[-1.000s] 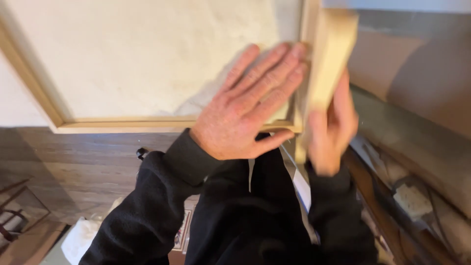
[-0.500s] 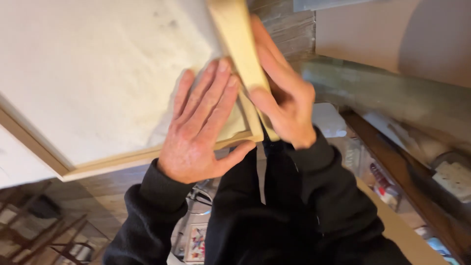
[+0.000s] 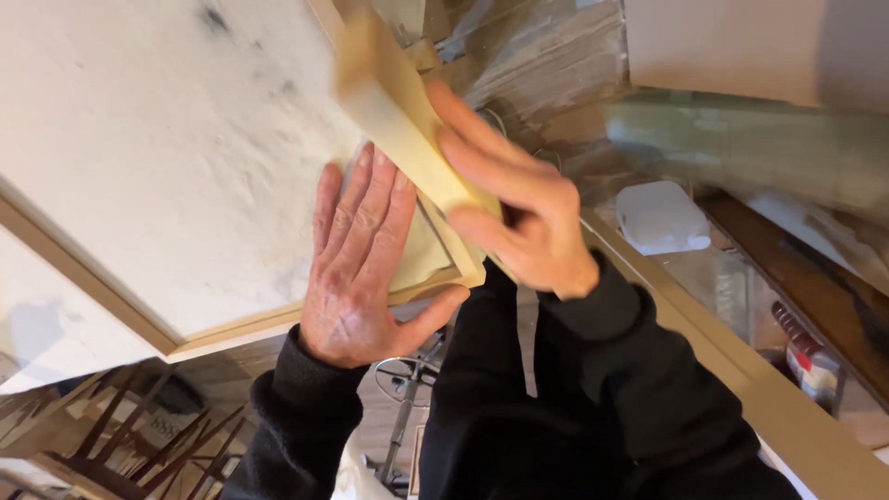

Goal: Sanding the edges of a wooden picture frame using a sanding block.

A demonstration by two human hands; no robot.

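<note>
Head view: I see my left hand (image 3: 356,268) lying flat, fingers stretched and together, palm down on the off-white canvas back of a large pale wooden stretcher frame (image 3: 139,167), right at its lower right corner; its grip is released, pressing rather than holding. My right hand (image 3: 514,218) is clenched around a short pale wooden block (image 3: 398,111), thumb on the near side and fingers over the top. The block's long axis runs from upper left down to lower right, following the frame's right bar, and its lower end sits against that corner, just beside my left fingertips; the block is blurred. To the right, well apart from the hands, a white squarish plastic jug (image 3: 662,218) lies among clutter, and farther right a small bottle with a red and white label (image 3: 807,356) stands beyond a long pale wooden board (image 3: 741,370).
</note>
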